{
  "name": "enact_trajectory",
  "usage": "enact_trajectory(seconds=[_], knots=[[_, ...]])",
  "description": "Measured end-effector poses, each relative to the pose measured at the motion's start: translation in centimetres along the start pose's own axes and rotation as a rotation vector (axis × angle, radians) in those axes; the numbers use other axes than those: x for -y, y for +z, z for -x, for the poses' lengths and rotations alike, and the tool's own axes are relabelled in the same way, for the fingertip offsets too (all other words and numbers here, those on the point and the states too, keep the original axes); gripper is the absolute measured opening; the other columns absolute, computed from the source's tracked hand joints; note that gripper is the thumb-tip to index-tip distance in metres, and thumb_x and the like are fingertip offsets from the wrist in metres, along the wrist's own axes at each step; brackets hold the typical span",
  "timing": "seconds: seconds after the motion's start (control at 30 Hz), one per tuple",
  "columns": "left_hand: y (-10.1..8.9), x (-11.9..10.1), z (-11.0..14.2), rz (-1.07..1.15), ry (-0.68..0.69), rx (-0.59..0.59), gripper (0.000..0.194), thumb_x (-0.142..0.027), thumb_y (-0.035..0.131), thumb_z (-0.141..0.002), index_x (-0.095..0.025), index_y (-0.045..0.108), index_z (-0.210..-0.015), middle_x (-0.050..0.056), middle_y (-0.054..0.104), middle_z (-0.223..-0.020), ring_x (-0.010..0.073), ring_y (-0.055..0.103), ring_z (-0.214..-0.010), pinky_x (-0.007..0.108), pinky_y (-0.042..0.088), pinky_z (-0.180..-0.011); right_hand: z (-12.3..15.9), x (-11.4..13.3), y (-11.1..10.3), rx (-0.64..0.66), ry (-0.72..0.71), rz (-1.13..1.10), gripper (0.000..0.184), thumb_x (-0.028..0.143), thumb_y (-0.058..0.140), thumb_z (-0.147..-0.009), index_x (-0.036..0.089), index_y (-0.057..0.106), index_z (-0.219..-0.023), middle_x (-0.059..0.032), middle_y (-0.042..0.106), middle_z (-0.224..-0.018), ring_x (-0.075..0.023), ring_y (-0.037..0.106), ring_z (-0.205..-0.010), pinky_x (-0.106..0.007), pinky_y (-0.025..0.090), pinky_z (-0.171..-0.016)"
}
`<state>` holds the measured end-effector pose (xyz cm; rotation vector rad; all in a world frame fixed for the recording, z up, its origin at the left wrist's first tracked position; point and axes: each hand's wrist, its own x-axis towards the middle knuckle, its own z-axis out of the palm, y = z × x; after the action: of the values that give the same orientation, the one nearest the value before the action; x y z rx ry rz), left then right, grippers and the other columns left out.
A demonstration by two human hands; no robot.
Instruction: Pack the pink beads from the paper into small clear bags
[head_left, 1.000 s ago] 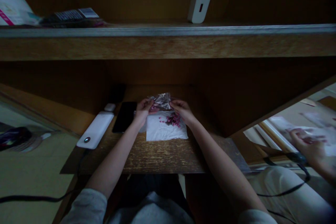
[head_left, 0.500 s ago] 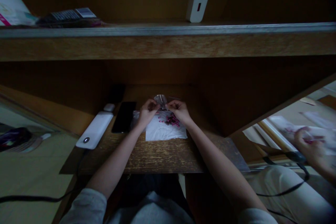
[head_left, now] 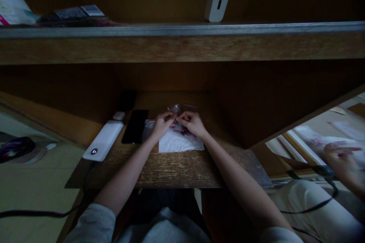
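My left hand and my right hand meet at the fingertips above a white tissue. Both are closed in a pinch on a small clear plastic bag, which sticks up shiny behind the fingers. Its lower part is hidden by them. Small pink and dark red beads lie in a loose heap on the tissue, just under my right hand. A second clear plastic bag with a reddish top edge lies flat to the left, partly under the tissue and my left wrist.
Left on the wooden desk lie a black phone, a white power bank with a cable and a small white case. A shelf edge crosses above, bearing a white charger. At right, another person's hand works.
My hands have drawn closer together, fingertips now meeting. The clear bag shows less and sits lower behind them. The other person's hand at right has shifted slightly.
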<state>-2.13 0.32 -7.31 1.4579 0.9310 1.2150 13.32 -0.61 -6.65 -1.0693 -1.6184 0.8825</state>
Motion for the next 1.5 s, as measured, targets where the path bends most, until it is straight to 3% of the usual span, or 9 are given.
enact_trajectory(seconds=[0.27, 0.5, 0.87, 1.5], knots=[[-0.7, -0.9, 0.3, -0.679, 0.358, 0.004, 0.012, -0.017, 0.049, -0.083, -0.017, 0.059, -0.077, 0.004, 0.061, -0.081, 0.0159, 0.058, -0.079, 0.026, 0.045, -0.071, 0.0, 0.2, 0.2, 0.025, -0.048, 0.028, 0.021, 0.031, 0.054, -0.078, 0.017, 0.055, -0.062, 0.0023, 0.05, -0.055, -0.0096, 0.043, -0.051, -0.021, 0.031, -0.049], [-0.1, -1.7, 0.7, -0.977, 0.354, -0.042, 0.01, -0.015, 0.048, -0.083, -0.016, 0.058, -0.083, 0.006, 0.061, -0.087, 0.0184, 0.059, -0.08, 0.027, 0.045, -0.07, 0.6, 0.5, 1.5, -0.11, -0.025, 0.251, 0.014, 0.024, 0.05, -0.077, 0.018, 0.057, -0.066, 0.0005, 0.057, -0.063, -0.0112, 0.049, -0.057, -0.021, 0.035, -0.054], [0.0, -1.7, 0.8, -1.015, 0.315, -0.047, 0.012, -0.015, 0.049, -0.083, -0.015, 0.059, -0.089, 0.009, 0.063, -0.097, 0.0202, 0.061, -0.087, 0.028, 0.047, -0.075, 1.3, 1.8, 2.1, -0.208, 0.073, 0.466, 0.014, 0.027, 0.05, -0.075, 0.02, 0.06, -0.067, -0.0001, 0.062, -0.063, -0.0133, 0.053, -0.057, -0.022, 0.034, -0.055], [0.1, -2.0, 0.9, -0.986, 0.325, -0.082, 0.011, -0.013, 0.049, -0.08, -0.016, 0.059, -0.082, 0.007, 0.062, -0.094, 0.0189, 0.061, -0.086, 0.027, 0.047, -0.074, 1.3, 1.4, 2.2, -0.285, 0.065, 0.434, 0.015, 0.029, 0.05, -0.073, 0.02, 0.056, -0.062, 0.0012, 0.055, -0.054, -0.0123, 0.048, -0.05, -0.023, 0.031, -0.05]])
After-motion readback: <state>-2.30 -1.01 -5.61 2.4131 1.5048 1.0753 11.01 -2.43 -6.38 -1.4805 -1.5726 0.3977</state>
